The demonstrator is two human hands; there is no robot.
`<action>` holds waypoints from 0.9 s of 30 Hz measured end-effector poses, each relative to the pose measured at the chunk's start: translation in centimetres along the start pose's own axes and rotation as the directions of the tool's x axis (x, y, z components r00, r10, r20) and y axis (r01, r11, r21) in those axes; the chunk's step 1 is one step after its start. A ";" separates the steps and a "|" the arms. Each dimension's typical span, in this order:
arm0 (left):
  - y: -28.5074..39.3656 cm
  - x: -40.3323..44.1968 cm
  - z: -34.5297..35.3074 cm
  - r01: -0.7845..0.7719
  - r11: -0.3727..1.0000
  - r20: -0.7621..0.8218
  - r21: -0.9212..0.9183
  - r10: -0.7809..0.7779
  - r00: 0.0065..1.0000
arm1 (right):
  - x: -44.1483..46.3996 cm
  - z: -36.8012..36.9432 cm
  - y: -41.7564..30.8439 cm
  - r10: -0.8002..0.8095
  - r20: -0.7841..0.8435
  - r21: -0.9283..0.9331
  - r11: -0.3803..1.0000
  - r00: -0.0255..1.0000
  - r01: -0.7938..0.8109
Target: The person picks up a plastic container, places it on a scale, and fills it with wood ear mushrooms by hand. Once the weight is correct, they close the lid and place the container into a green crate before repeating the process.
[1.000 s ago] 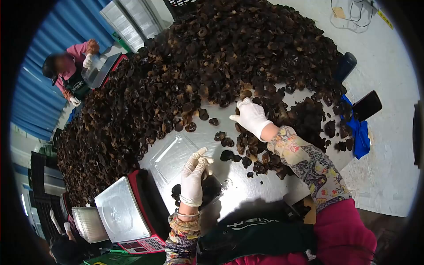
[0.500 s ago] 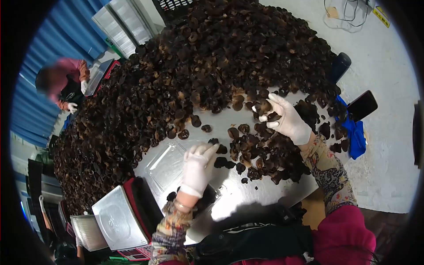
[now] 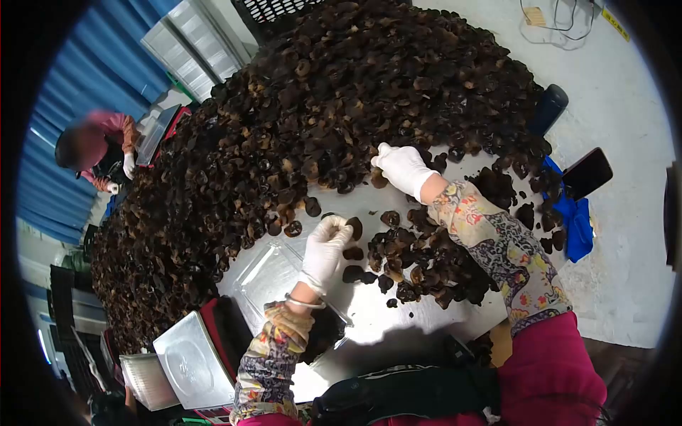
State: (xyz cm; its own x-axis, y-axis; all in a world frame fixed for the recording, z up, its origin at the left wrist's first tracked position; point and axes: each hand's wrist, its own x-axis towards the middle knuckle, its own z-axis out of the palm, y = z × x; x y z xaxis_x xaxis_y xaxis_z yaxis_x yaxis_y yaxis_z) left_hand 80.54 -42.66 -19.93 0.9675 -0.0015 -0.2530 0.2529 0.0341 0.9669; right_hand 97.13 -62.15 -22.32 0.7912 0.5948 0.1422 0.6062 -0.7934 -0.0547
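A large heap of dark brown wood ear mushrooms (image 3: 369, 85) covers the far part of the metal table (image 3: 398, 323). In my gloved left hand (image 3: 325, 252) a wood ear mushroom (image 3: 354, 227) is pinched between thumb and fingers, above the bare metal. My gloved right hand (image 3: 406, 169) reaches to the near edge of the heap, its fingers closed on a brownish wood ear mushroom (image 3: 379, 177), partly hidden by the hand. Between my arms lies a smaller pile of wood ear mushrooms (image 3: 412, 259), with several loose ones to its left.
A clear plastic tray (image 3: 266, 270) lies left of my left hand. Metal scales (image 3: 193, 362) stand at lower left. On the right are a phone (image 3: 588, 174), a blue cloth (image 3: 579, 227) and a dark bottle (image 3: 548, 108). A co-worker (image 3: 103, 149) sits at far left.
My right hand has moved left and away from me, from above the small pile to the heap's edge. My left hand shifted slightly right and now shows a mushroom in its fingers.
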 end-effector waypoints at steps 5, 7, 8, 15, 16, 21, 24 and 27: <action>2.5 -4.5 -1.8 0.114 0.910 0.066 -0.398 -0.096 0.993 | -1.7 -3.8 0.6 0.116 -0.017 0.540 0.837 0.993 -0.088; 2.6 -5.7 -2.1 0.165 0.875 0.065 -0.456 -0.152 0.986 | -2.5 -4.2 1.6 0.131 -0.059 0.760 0.649 0.990 -0.041; 2.2 -6.2 -2.6 0.196 0.835 0.128 -0.513 -0.152 0.980 | -3.4 -6.1 1.3 0.173 0.069 0.850 0.506 0.983 -0.149; 0.8 -8.8 -1.1 0.114 0.892 0.044 -0.438 -0.106 0.993 | -10.6 -6.5 -2.3 -0.063 -0.047 0.589 0.805 0.997 0.079; 0.8 -9.5 -1.1 0.081 0.883 -0.009 -0.463 -0.096 0.995 | -11.6 -5.9 -2.6 0.075 0.110 0.795 0.592 0.991 -0.133; 2.2 -14.4 -3.3 -0.223 0.946 -0.468 -0.236 0.091 0.879 | -11.8 -9.8 -10.3 -0.067 0.328 0.879 0.388 0.942 -0.278; 0.8 -17.8 -5.2 -0.232 0.973 -0.617 -0.016 0.173 0.768 | -12.1 -6.5 -15.5 -0.195 -0.060 0.911 0.391 0.979 0.134; -1.5 -20.4 -5.8 -0.194 0.974 -0.596 0.118 0.226 0.771 | -12.4 -5.1 -20.5 -0.307 -0.017 0.800 0.567 0.952 0.197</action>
State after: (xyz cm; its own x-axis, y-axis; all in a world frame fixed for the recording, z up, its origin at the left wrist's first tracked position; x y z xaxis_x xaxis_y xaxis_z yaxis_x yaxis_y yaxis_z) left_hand 60.37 -36.84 -16.42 0.7986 0.6018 0.0040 0.0589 -0.0849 0.9946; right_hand 74.49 -53.95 -17.89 0.5655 0.8073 0.1687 0.5640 -0.2292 -0.7933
